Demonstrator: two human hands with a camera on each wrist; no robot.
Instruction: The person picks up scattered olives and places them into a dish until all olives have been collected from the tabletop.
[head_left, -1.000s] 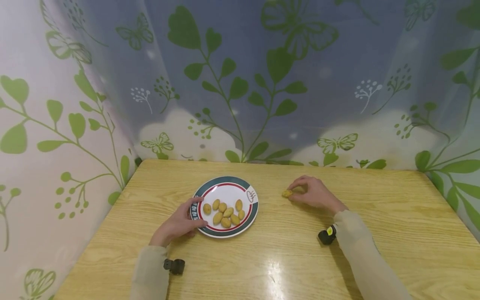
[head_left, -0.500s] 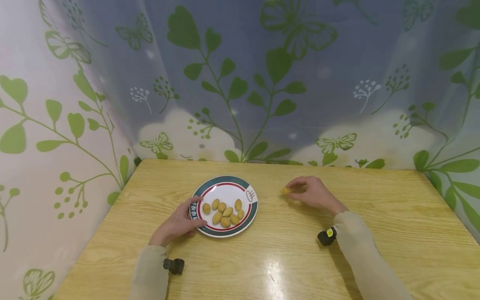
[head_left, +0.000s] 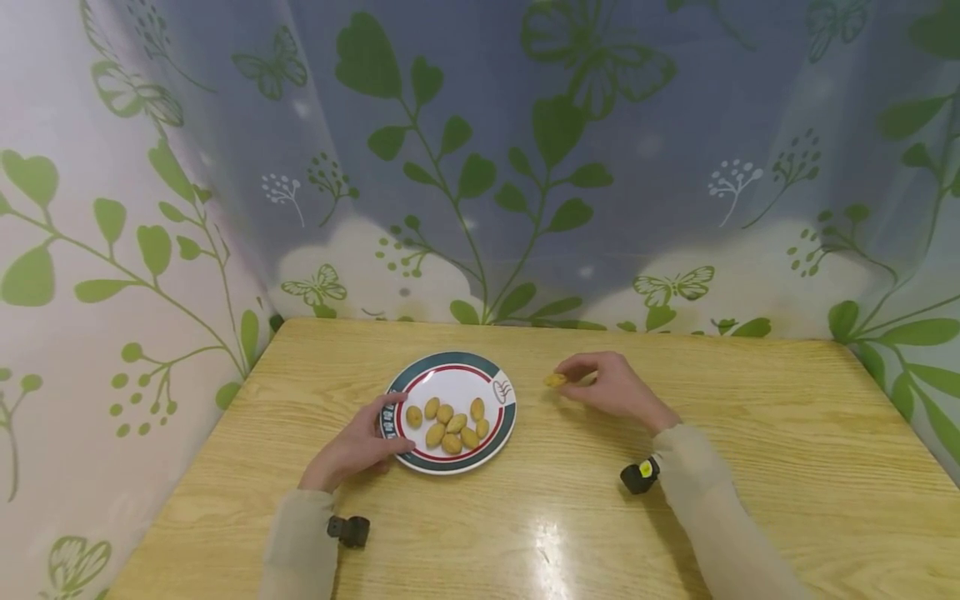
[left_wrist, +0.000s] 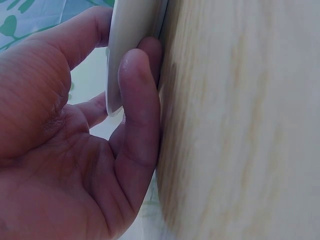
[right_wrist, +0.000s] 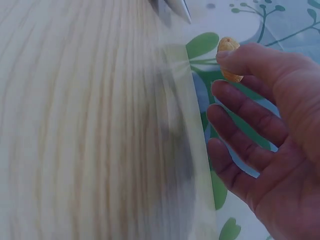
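A round white plate [head_left: 450,385] with a dark green rim and a red ring lies left of the middle in the head view. Several small yellow-brown oval pieces [head_left: 457,423], nut-like in look, are spread on it. My left hand [head_left: 358,446] grips the plate's left edge; in the left wrist view, fingers lie beneath the tilted-looking plate [left_wrist: 132,55]. To the right of the plate, above the table, my right hand [head_left: 611,387] pinches one more yellow oval piece [right_wrist: 228,46] between thumb and index finger. Its other fingers are loosely bent.
The wooden table [head_left: 480,542] runs back to a curtain [head_left: 480,208] printed with leaves and butterflies. A similar cloth [head_left: 112,333] hangs along the left side. Each sleeve carries a small black camera, one at the left wrist [head_left: 349,531] and one at the right [head_left: 640,476].
My right hand has lifted slightly and moved left, nearer the plate, with the oval piece still pinched. The left hand and the plate have stayed in place.
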